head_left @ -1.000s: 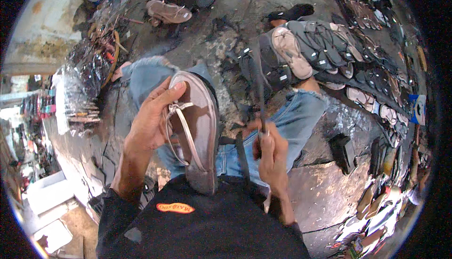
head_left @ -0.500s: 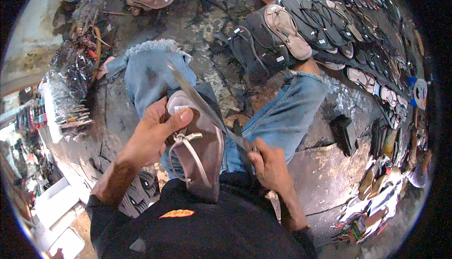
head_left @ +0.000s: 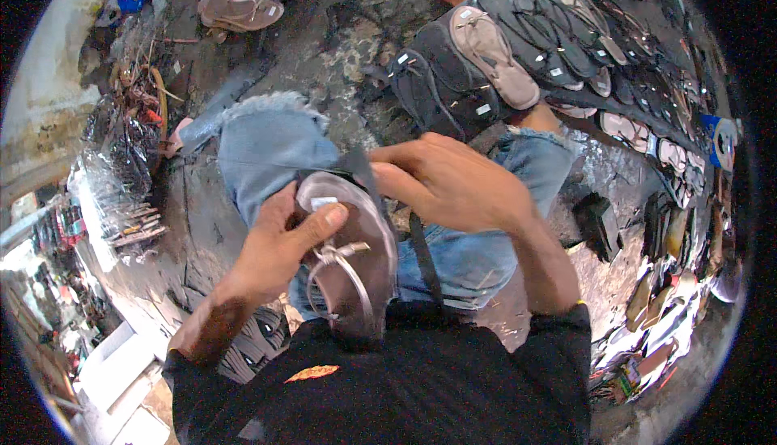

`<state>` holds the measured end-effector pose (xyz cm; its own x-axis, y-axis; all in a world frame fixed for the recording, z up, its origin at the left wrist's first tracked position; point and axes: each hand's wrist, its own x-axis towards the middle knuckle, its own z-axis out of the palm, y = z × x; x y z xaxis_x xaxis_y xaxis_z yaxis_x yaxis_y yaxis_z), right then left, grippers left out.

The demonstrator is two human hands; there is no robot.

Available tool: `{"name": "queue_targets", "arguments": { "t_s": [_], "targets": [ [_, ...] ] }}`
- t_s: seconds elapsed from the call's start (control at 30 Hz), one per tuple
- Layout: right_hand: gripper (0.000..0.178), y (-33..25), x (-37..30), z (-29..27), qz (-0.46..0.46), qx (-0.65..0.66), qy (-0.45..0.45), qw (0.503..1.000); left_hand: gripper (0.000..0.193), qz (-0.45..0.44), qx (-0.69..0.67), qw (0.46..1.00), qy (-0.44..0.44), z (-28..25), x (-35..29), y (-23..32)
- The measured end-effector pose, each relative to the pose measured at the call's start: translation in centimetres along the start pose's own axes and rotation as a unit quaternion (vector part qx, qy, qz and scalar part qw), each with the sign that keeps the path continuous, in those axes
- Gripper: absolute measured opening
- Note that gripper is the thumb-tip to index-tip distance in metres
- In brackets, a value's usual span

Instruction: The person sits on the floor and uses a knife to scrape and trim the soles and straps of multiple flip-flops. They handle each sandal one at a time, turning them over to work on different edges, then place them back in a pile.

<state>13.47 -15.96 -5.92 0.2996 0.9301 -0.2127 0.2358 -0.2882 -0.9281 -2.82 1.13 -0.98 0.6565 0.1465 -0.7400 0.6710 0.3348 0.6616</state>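
Note:
My left hand [head_left: 279,243] grips a brown sandal [head_left: 354,230] with thin metallic-looking straps tied in a knot. Its thumb presses on the insole by a small white label, and the fingers go underneath. The sandal lies over my lap. At its far right edge my right hand [head_left: 457,182] is closed, palm down, its fingertips against a dark grey flat piece [head_left: 356,163]. Whether that is sole material or the knife blade, I cannot tell; no knife handle shows. A narrow dark strip [head_left: 425,259] hangs beside the sandal over my jeans.
Rows of dark and tan sandals [head_left: 494,57] lie at the far right. Another brown sandal [head_left: 239,10] rests at the far left. A plastic-wrapped bundle [head_left: 121,170] stands at the left. A dark block [head_left: 597,225] and scattered scraps [head_left: 647,332] are on the right.
My right hand has moved up and forward from beside my lap to the sandal's far right edge. The long knife blade that lay across the sandal no longer shows plainly. My left hand keeps its grip.

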Motion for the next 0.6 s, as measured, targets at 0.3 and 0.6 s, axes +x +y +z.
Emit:
{"name": "queue_targets", "arguments": {
  "t_s": [0.3, 0.6],
  "targets": [
    [0.039, 7.0, -3.6, 2.3, 0.004, 0.178, 0.395, 0.901, 0.025, 0.341, -0.166, 0.923, 0.06, -3.2, -1.2, -0.8],
    [0.035, 2.0, -16.5, 15.1, 0.066, 0.083, 0.358, 0.928, 0.024, 0.2, -0.467, 0.861, 0.012, 6.6, -0.9, -2.6]
  ]
}}
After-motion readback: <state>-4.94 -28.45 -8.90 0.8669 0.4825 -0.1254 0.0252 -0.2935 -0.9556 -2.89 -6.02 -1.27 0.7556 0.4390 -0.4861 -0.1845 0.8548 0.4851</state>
